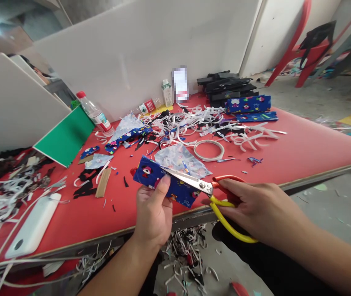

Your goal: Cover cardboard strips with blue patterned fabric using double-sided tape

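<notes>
My left hand [155, 209] pinches a folded piece of dark blue fabric [180, 192] printed with cartoon dogs, thumb on top and fingers beneath. In my right hand [249, 201] is a pair of scissors [202, 185] with one red and one yellow handle. The blades point left and lie along the upper edge of the blue fabric; whether they are cutting through it I cannot tell. Just behind lies a pale, greyish scrap of printed fabric [180, 158]. A roll of white tape [208, 150] rests on the red table [311, 139] beyond the scissors.
White strip offcuts [188, 123] are heaped at the back. Folded blue pieces [249, 105] sit by a black stack [225, 86]. A plastic bottle [97, 115], a green board [66, 135] and a white power bank [33, 226] with a cable are on the left.
</notes>
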Demonstrator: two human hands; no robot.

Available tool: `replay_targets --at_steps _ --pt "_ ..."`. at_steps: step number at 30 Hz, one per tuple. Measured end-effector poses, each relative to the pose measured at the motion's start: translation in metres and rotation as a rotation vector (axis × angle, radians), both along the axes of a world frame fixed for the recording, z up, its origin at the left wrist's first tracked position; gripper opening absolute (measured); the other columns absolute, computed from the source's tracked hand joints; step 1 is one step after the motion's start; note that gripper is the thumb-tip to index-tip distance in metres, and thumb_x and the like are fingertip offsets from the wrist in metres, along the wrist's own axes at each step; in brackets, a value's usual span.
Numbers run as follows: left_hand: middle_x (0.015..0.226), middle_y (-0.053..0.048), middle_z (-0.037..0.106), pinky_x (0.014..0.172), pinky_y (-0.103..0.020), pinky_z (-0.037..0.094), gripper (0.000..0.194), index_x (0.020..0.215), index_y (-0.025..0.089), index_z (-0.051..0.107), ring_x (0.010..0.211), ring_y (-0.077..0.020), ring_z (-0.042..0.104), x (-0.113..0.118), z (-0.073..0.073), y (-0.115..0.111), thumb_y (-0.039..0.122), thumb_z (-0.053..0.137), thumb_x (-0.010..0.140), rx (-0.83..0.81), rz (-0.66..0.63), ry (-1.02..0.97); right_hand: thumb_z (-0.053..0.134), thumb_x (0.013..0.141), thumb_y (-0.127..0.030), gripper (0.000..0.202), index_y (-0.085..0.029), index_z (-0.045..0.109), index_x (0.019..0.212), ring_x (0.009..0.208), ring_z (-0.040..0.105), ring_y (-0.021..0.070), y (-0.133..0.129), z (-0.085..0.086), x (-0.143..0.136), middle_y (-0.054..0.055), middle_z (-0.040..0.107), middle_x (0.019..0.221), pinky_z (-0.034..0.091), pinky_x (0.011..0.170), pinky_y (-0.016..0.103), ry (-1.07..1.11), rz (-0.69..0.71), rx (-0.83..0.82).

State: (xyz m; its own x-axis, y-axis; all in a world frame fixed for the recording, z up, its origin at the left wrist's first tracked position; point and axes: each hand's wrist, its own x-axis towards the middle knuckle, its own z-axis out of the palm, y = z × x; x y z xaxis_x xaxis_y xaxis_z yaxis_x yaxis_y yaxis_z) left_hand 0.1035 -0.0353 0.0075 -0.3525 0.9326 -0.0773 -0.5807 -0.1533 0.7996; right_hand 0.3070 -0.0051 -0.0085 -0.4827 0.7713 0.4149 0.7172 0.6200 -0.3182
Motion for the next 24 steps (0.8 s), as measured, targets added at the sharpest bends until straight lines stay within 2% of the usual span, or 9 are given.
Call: replay_targets --at_steps 3,7,11,16,20,22,24 --pt "0.097 -0.004 0.084 0.095 -0.041 0.065 0.023 0.097 0.025 0.083 0.092 -0.0231 0.08 0.0 0.001 -0.002 0.028 0.092 0.076 0.017 -0.031 0.016 0.062 0.092 -0.045 0.023 -0.023 0.065 0.088 0.038 0.046 0.0144 -0.001 0.006 -0.004 -0.003 0.057 0.051 0.03 0.043 0.026 -0.01 -0.009 -0.11" --pt "0.1 -0.005 0.084 0.098 -0.046 0.064 0.021 0.098 0.025 0.082 0.099 -0.027 0.08 0.001 -0.001 -0.004 0.028 0.089 0.079 0.011 -0.077 0.052 0.062 0.091 -0.052 0.033 -0.021 0.069 0.1 0.041 0.049 0.0171 -0.001 0.011 -0.005 -0.001 0.06 0.054 0.032 0.045 0.028 -0.028 -0.018 -0.164" --pt "0.099 -0.004 0.085 0.097 -0.044 0.064 0.018 0.094 0.024 0.082 0.095 -0.0252 0.08 0.002 -0.003 -0.002 0.027 0.09 0.078 0.0 -0.078 0.038 0.063 0.09 -0.046 0.026 -0.022 0.071 0.095 0.041 0.052 0.0179 0.0 0.005 -0.002 -0.001 0.061 0.053 0.03 0.046 0.027 -0.042 -0.031 -0.117" --pt "0.095 -0.003 0.085 0.092 -0.035 0.065 0.021 0.095 0.025 0.083 0.092 -0.0203 0.08 0.002 -0.002 0.0 0.025 0.092 0.076 -0.007 -0.091 -0.028 0.063 0.092 -0.05 0.029 -0.022 0.07 0.086 0.041 0.048 0.016 0.0 -0.002 0.002 -0.001 0.058 0.051 0.027 0.047 0.028 -0.056 -0.045 -0.107" --pt "0.093 -0.002 0.085 0.087 -0.03 0.065 0.021 0.092 0.024 0.083 0.089 -0.0184 0.08 0.001 -0.001 -0.001 0.024 0.094 0.075 -0.005 -0.134 -0.067 0.062 0.092 -0.051 0.03 -0.022 0.068 0.085 0.043 0.042 0.0138 -0.002 -0.001 0.0 -0.002 0.055 0.053 0.029 0.047 0.028 -0.012 -0.031 -0.184" --pt "0.096 -0.003 0.085 0.086 -0.03 0.065 0.018 0.093 0.023 0.083 0.09 -0.019 0.08 -0.002 0.0 -0.001 0.025 0.091 0.078 -0.017 -0.159 -0.076 0.06 0.093 -0.058 0.037 -0.023 0.065 0.081 0.045 0.04 0.0129 -0.001 0.003 -0.002 -0.003 0.052 0.053 0.031 0.046 0.026 0.076 -0.043 -0.287" --pt "0.101 -0.005 0.085 0.087 -0.032 0.065 0.016 0.096 0.022 0.083 0.094 -0.021 0.08 -0.007 0.001 -0.001 0.027 0.089 0.081 -0.027 -0.195 -0.075 0.057 0.093 -0.069 0.05 -0.024 0.055 0.071 0.046 0.037 0.012 0.002 0.007 -0.003 -0.004 0.047 0.052 0.032 0.044 0.025 0.188 -0.075 -0.397"
